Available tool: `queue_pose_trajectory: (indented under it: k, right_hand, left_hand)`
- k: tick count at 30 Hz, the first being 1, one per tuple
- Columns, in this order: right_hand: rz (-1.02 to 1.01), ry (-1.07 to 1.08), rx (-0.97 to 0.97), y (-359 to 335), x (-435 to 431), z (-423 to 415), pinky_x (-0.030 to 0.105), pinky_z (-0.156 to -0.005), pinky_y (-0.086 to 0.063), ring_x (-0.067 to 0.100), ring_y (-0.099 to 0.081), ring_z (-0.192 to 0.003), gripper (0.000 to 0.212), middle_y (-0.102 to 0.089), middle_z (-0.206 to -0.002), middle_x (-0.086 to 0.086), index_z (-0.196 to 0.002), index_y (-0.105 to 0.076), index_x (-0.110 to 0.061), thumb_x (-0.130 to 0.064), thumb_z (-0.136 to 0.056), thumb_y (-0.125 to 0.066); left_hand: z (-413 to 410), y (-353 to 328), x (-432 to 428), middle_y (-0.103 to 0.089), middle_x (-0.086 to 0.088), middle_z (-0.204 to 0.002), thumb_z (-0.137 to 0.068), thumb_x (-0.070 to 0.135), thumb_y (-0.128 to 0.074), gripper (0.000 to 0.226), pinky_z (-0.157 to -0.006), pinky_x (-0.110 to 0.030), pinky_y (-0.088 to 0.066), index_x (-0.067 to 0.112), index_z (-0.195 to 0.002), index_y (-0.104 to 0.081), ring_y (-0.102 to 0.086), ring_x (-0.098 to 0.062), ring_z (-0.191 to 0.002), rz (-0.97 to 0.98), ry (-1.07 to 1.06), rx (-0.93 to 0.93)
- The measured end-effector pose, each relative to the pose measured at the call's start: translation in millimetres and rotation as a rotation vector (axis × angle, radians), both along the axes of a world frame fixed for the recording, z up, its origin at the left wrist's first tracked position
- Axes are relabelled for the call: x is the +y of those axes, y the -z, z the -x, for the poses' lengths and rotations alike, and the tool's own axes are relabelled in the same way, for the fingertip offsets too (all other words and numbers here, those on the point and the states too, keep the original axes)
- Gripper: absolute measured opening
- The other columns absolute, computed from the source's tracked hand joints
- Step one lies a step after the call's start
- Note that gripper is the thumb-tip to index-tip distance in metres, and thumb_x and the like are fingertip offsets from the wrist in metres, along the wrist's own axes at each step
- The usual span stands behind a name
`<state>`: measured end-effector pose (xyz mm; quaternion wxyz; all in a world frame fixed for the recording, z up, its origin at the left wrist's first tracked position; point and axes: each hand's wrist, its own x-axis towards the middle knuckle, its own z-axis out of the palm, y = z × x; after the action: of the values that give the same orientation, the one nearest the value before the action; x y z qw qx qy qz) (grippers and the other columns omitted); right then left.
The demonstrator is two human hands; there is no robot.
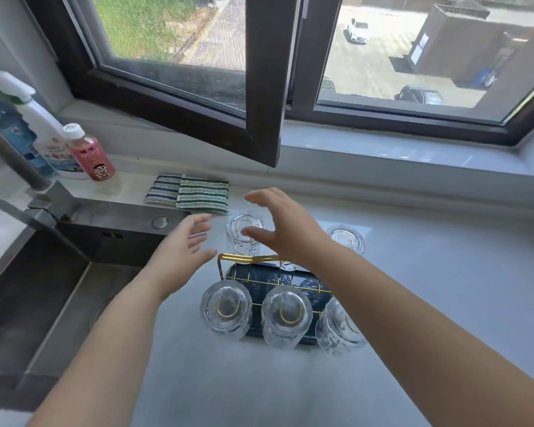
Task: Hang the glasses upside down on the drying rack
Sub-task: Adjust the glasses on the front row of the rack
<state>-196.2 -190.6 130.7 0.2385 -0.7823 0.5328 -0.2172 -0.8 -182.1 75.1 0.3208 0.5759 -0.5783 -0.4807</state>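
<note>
A drying rack (290,280) with gold wire prongs and a dark blue tray stands on the pale counter. Three clear glasses hang upside down along its near side: left (226,308), middle (286,315), right (339,329). On the far side, one upside-down glass (244,232) sits at the left and another (346,238) at the right; a third is mostly hidden under my right wrist. My left hand (179,257) hovers with fingers spread just left of the rack. My right hand (284,229) is spread above the rack's far side. Neither hand holds anything.
A steel sink (43,288) with a tap lies to the left. Striped cloths (195,194) lie behind the rack. A spray bottle (43,131) and a pink drink bottle (90,152) stand at the back left. An open window frame (259,118) juts over the counter.
</note>
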Motion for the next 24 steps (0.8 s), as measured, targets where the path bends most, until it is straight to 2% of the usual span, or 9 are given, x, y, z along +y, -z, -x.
queue_pose_trajectory:
  k: [2,4,6,8,11,14,17,21,24]
  right_hand:
    - [0.037,0.035,-0.118,-7,23,3,0.02,-0.09,-0.037,0.011,-0.053,-0.106,0.041,-0.058,-0.122,0.001,-0.119,-0.053,-0.016,-0.025,-0.081,-0.067]
    - [0.017,0.059,-0.186,-9,49,6,0.022,-0.091,-0.042,0.007,-0.055,-0.098,0.034,-0.063,-0.111,-0.002,-0.112,-0.059,-0.018,-0.024,-0.08,-0.068]
    - [-0.051,0.045,-0.159,-6,72,5,0.022,-0.092,-0.043,0.007,-0.056,-0.1,0.036,-0.064,-0.111,-0.004,-0.111,-0.06,-0.021,-0.027,-0.077,-0.071]
    - [-0.113,-0.025,-0.043,1,89,-2,0.02,-0.093,-0.037,0.01,-0.052,-0.109,0.046,-0.061,-0.12,-0.005,-0.117,-0.056,-0.024,-0.032,-0.075,-0.072]
    - [-0.104,-0.131,0.174,12,99,-15,0.028,-0.101,-0.027,0.017,-0.043,-0.121,0.065,-0.052,-0.133,-0.002,-0.13,-0.042,-0.025,-0.038,-0.073,-0.071]
    - [-0.085,-0.137,0.281,19,97,-23,0.032,-0.106,-0.023,0.02,-0.039,-0.126,0.076,-0.045,-0.14,0.0,-0.136,-0.033,-0.022,-0.046,-0.074,-0.069]
    - [-0.113,-0.103,0.285,22,95,-27,0.034,-0.106,-0.024,0.021,-0.04,-0.127,0.082,-0.043,-0.142,0.001,-0.139,-0.028,-0.021,-0.045,-0.073,-0.07]
    - [-0.137,-0.055,0.259,23,94,-27,0.031,-0.105,-0.022,0.022,-0.042,-0.124,0.081,-0.046,-0.141,0.001,-0.138,-0.028,-0.022,-0.039,-0.072,-0.072]
    - [-0.127,-0.022,0.247,25,96,-25,0.027,-0.102,-0.018,0.019,-0.041,-0.123,0.081,-0.048,-0.139,-0.002,-0.138,-0.029,-0.024,-0.037,-0.071,-0.074]
  left_hand:
    - [-7,-2,21,-0.057,0.005,-0.119,-0.083,0.009,-0.062,0.041,-0.089,-0.022,-0.042,0.03,-0.115,-0.048,-0.056,-0.007,-0.109,0.02,-0.038,0.092]
    - [-13,-1,43,-0.061,0.01,-0.116,-0.077,0.024,-0.067,0.037,-0.089,-0.021,-0.044,0.035,-0.109,-0.052,-0.058,-0.004,-0.107,0.0,-0.026,0.137]
    - [-17,2,61,-0.06,0.015,-0.118,-0.062,0.039,-0.074,0.053,-0.093,-0.022,-0.041,0.041,-0.11,-0.051,-0.055,0.002,-0.11,-0.053,0.057,0.101]
    - [-18,8,75,-0.053,0.023,-0.124,-0.049,0.044,-0.081,0.074,-0.098,-0.021,-0.035,0.047,-0.114,-0.046,-0.048,0.009,-0.115,-0.1,0.161,0.037]
    - [-11,16,87,-0.043,0.035,-0.123,-0.042,0.044,-0.087,0.093,-0.096,-0.017,-0.034,0.052,-0.12,-0.038,-0.043,0.013,-0.114,-0.101,0.198,-0.058]
    - [-1,20,90,-0.05,0.031,-0.118,-0.051,0.032,-0.087,0.083,-0.095,-0.022,-0.041,0.052,-0.117,-0.041,-0.05,0.002,-0.112,-0.037,0.136,-0.074]
    - [3,23,92,-0.059,0.021,-0.115,-0.055,0.024,-0.087,0.075,-0.095,-0.022,-0.043,0.041,-0.116,-0.047,-0.055,0.002,-0.107,-0.002,0.088,-0.028]
    - [2,23,93,-0.061,0.027,-0.109,-0.052,0.027,-0.087,0.073,-0.088,-0.01,-0.041,0.044,-0.113,-0.049,-0.054,0.009,-0.104,-0.001,0.084,0.0]
    - [3,22,92,-0.058,0.027,-0.112,-0.054,0.028,-0.087,0.075,-0.092,-0.017,-0.043,0.046,-0.115,-0.047,-0.054,0.003,-0.108,-0.023,0.101,-0.012]
